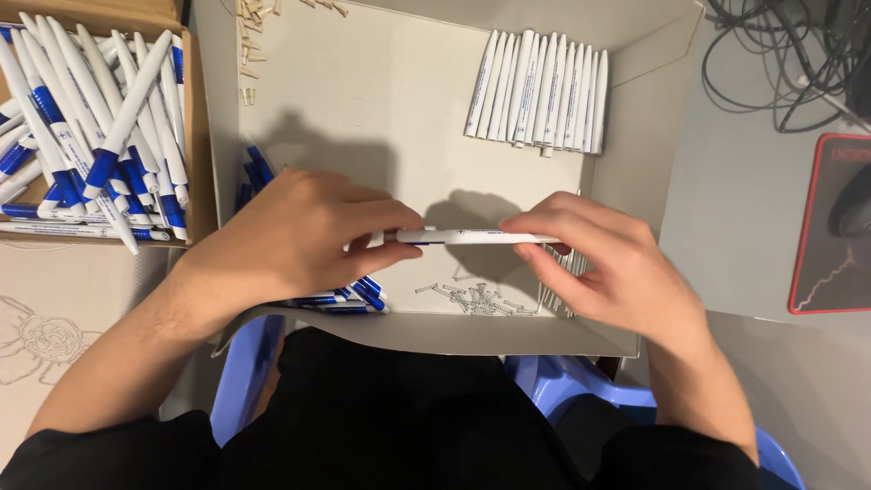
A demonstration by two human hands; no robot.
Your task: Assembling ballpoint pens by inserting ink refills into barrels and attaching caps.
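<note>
**Fingers of both hands pinch one pen over the tray**

Fingers of the left hand (295, 238) and right hand (599, 259) clamp opposite ends of a white pen (472, 237), held level above the cardboard tray (381, 100). White barrels (537, 91) lie in a row at its far side; small springs (476, 298) lie beneath the pen.

Head camera, looking steeply down from close above the lap

A single view faces down and forward over a shallow cardboard tray (626, 340) filling the frame's centre; a pen box (201, 136) sits upper left, a mouse pad (798, 227) at the right edge, and dark-clothed knees fill the bottom.
</note>
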